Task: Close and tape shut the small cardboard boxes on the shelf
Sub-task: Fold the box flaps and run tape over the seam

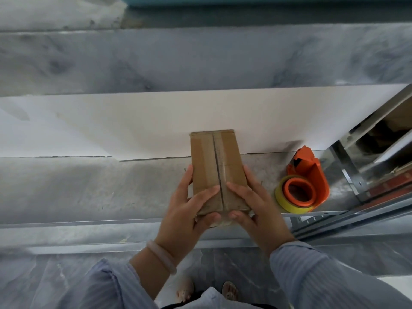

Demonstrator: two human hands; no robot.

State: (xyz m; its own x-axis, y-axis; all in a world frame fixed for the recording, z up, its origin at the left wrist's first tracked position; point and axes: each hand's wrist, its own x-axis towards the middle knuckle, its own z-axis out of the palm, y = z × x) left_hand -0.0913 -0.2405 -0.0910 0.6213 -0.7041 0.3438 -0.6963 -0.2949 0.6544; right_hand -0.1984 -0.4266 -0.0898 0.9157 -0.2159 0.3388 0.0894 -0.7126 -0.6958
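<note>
cardboard flaps lie shut under both hands. the left hand grips the cardboard box at its near end, thumb along the left wall, fingers pressing the left flap. the box rests on the shelf, long axis pointing away from the person. the right hand mirrors that grip. the tape dispenser lies just beside it, nearer the right hand.
</note>
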